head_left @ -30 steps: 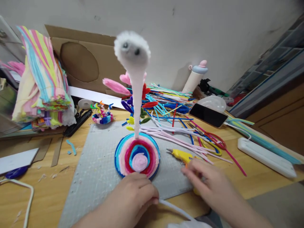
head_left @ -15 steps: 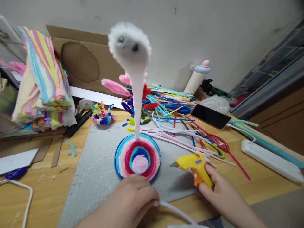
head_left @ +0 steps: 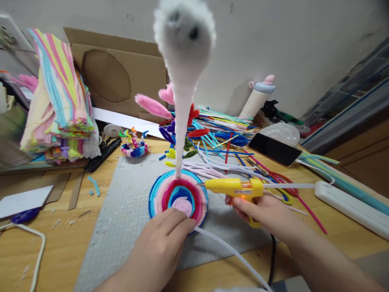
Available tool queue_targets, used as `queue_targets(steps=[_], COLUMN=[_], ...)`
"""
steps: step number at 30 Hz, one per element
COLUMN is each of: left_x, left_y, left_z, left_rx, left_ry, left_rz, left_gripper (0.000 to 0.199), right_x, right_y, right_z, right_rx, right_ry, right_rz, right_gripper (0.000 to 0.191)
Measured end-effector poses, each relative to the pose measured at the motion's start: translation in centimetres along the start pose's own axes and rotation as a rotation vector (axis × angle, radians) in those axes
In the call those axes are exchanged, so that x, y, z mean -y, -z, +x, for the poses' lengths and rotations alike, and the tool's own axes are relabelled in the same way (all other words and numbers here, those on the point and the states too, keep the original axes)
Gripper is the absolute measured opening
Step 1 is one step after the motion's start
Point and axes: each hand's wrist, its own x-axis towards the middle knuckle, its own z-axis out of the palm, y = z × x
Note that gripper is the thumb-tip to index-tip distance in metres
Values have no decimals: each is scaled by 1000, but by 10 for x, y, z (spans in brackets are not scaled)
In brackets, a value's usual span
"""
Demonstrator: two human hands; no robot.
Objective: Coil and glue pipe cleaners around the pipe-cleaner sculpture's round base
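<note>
With my left hand (head_left: 161, 239) I pinch the white strand (head_left: 226, 245) by the near edge of the striped disc (head_left: 199, 205), fingers together and partly over the rings, probably to steady both; my thumb is hidden. The disc lies on the grey mat (head_left: 121, 202), the white stalk (head_left: 183, 121) rising at its far side. To the right, my right hand (head_left: 264, 211) wraps the yellow glue gun's handle, its nozzle (head_left: 201, 185) angled over the rim, presumably for aim; contact I can't tell.
</note>
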Motion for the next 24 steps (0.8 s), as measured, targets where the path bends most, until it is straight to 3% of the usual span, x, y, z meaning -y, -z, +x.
queue_targets(steps=[2,7,24], left_x=[1,4,2], left_y=[2,3,3], left_z=[0,-2,2], left_rx=[-51,-81,-91], left_ry=[23,113,139], left_rz=[40,102,75], left_gripper=[31,27,23], right_x=[-1,-11,-18], right_y=[-10,-23,-31], right_z=[7,13,22], right_rx=[63,55,114], right_ry=[-21,-17,-93], right_rz=[-76,-86,-33], right_gripper=[46,47,50])
